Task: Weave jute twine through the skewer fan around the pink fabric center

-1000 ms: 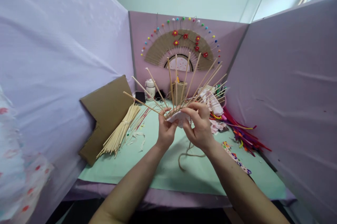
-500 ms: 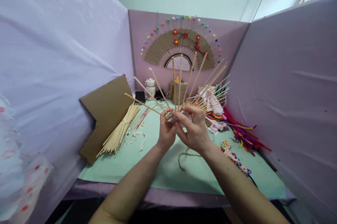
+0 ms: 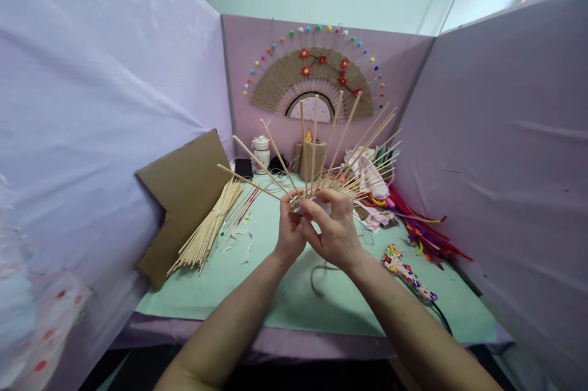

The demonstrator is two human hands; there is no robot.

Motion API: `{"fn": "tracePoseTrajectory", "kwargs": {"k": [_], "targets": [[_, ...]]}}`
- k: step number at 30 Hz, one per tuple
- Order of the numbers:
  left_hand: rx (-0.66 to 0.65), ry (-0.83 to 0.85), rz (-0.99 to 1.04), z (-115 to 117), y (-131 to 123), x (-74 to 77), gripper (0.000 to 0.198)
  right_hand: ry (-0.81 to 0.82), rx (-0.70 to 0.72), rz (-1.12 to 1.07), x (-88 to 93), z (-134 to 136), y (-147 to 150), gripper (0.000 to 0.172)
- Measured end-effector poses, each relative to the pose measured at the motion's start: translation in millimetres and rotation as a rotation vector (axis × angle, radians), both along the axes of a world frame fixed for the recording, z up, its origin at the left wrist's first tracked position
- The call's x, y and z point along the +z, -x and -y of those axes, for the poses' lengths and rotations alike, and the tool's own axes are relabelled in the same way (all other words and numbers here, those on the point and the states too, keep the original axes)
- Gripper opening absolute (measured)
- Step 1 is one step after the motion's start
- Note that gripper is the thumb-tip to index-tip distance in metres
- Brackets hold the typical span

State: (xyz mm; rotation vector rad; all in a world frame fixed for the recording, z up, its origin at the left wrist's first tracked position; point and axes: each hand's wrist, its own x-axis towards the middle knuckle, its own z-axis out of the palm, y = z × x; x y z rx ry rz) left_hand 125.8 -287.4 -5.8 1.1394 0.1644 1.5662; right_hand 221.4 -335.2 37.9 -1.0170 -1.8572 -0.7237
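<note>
A fan frame (image 3: 304, 146) of thin wooden sticks spreads upward from both hands, above the table. My left hand (image 3: 290, 235) is closed around its lower left base, with the fingers partly behind it. At the base, my right hand (image 3: 334, 228) presses with bent fingers and thumb close beside the left one. A pale patch shows between the hands, mostly covered by the fingers. Below the right wrist a loose end of twine (image 3: 316, 284) curls over the table; whether it joins the frame is hidden.
A bundle of sticks (image 3: 209, 228) and brown cardboard (image 3: 184, 186) lie left. Twine spools (image 3: 316, 161) and a white bottle (image 3: 261, 155) stand behind. Pipe cleaners (image 3: 425, 235) and a patterned glue gun (image 3: 407, 271) with a cord lie right. A finished fan (image 3: 275, 87) hangs on the back panel.
My right hand has shifted slightly left along the base of the frame. The left hand and the sticks stay almost where they were; the view has moved a little.
</note>
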Motion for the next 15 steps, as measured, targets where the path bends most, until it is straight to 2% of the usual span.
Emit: {"fn": "tracePoseTrajectory", "kwargs": {"k": [5, 8, 15], "targets": [[0.041, 0.064, 0.001, -7.1, 1.7, 0.4, 0.049, -0.085, 0.114, -0.125, -0.6, 4.1, -2.9, 0.037], [0.025, 0.084, 0.024, -11.7, 3.2, 2.2, 0.049, -0.075, 0.048, -0.207, -1.9, 3.7, -7.7, 0.035], [-0.03, 0.167, 0.098, -9.8, 3.3, 10.2, 0.051, 0.048, -0.087, -0.192, 4.0, -6.2, -6.0, 0.037]]}}
